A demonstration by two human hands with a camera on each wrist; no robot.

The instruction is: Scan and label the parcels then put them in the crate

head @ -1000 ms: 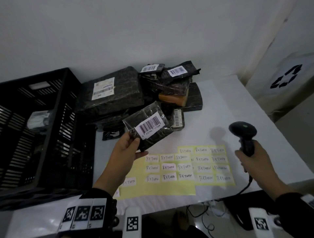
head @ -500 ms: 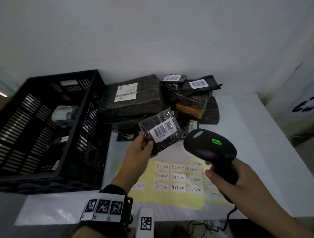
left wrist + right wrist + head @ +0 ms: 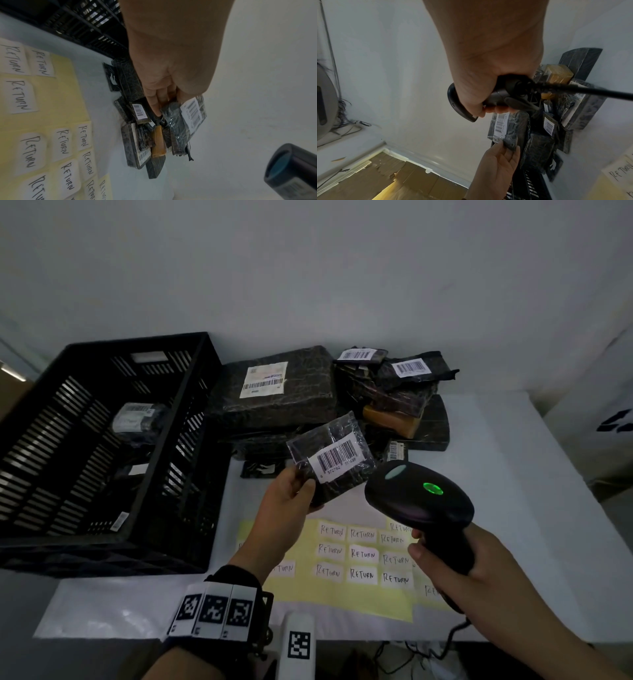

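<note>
Black plastic wrap is covering the small parcel (image 3: 330,460), which the left hand (image 3: 286,506) is pinching by its lower corner above the table (image 3: 513,474), barcode label facing up. The right hand (image 3: 459,568) is gripping the handle of the scanner (image 3: 419,501), whose green light is glowing just beside the parcel. The crate (image 3: 102,446) is standing to the left, holding wrapped parcels.

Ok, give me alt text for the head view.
A left hand holds up a small parcel, barcode facing a black scanner gripped by the right hand. A black crate sits left, RETURN stickers below.
</note>
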